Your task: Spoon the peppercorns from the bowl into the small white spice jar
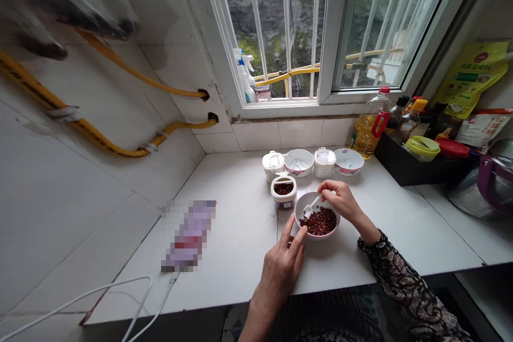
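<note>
Head view. Centre of the frame, slightly right and low: a white bowl point(319, 238) with a pinkish rim stands on the white worktop point(240, 256) and contains dark red dried pieces point(321, 222). Just to its upper left, a small white jar point(284, 203) is open and holds similar dark pieces; its clear lid point(276, 162) is raised. Behind these, from left to right, stand a white container point(268, 171), a floral dish point(298, 169), a second white container point(324, 170) and a second floral dish point(349, 170); contents of these four cannot be determined. Right of the row, an oil bottle point(365, 131) holds yellow liquid. At the right of the frame, a black box point(404, 165) carries bottles and tubs with yellow and red lids.

Right hand point(340, 200): fingers closed on the handle of a white spoon point(308, 210), whose scoop lies below and left of the fingertips, inside the bowl, at the upper left of the pieces. Left hand point(280, 262): fingers somewhat apart, at the bowl's lower-left rim, index fingertip beside the wall, apart from the spoon.
</note>
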A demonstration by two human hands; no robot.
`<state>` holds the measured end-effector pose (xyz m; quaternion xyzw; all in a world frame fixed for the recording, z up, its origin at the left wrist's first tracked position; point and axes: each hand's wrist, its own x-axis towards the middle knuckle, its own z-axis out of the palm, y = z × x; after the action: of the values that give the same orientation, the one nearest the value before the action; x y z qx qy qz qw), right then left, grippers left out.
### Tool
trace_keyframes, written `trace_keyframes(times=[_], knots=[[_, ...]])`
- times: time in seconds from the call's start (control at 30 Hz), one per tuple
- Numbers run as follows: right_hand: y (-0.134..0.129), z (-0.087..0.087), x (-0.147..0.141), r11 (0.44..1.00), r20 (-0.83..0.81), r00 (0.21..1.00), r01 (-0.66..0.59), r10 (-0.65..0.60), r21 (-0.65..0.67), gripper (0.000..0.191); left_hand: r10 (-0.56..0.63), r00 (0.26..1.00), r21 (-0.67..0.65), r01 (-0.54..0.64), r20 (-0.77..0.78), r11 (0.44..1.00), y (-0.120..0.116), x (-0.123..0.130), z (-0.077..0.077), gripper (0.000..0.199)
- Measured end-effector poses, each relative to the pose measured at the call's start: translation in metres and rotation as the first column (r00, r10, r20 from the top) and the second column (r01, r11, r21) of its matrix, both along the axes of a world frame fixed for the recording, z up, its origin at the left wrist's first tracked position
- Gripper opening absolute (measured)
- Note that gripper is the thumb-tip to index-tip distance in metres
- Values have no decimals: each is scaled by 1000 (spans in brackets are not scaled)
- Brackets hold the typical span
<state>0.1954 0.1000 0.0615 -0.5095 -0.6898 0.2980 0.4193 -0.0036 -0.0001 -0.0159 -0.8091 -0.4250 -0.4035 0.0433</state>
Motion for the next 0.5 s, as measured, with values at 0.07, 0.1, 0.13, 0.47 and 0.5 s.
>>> trace_keyframes(times=[0.07,0.1,0.13,0.47,0.5], knots=[[-1,-3,-2,985,178,984,-17,-13,169,17,-1,1000,8,1,-1,1000,0,0,0,40],[-2,-4,-4,974,247,969,-47,-10,224,18,1,1000,15,-1,-3,1000,0,0,0,39],[-2,-6,-6,965,292,956,-82,6,249,19,3,1000,19,-3,-7,1000,0,0,0,38],[-4,-1,-5,987,-93,992,-100,89,-124,15,7,1000,40,-7,-14,999,0,1,1,35],[-3,0,-4,981,-156,985,-93,67,-168,15,5,1000,41,-5,-11,999,0,1,1,35]])
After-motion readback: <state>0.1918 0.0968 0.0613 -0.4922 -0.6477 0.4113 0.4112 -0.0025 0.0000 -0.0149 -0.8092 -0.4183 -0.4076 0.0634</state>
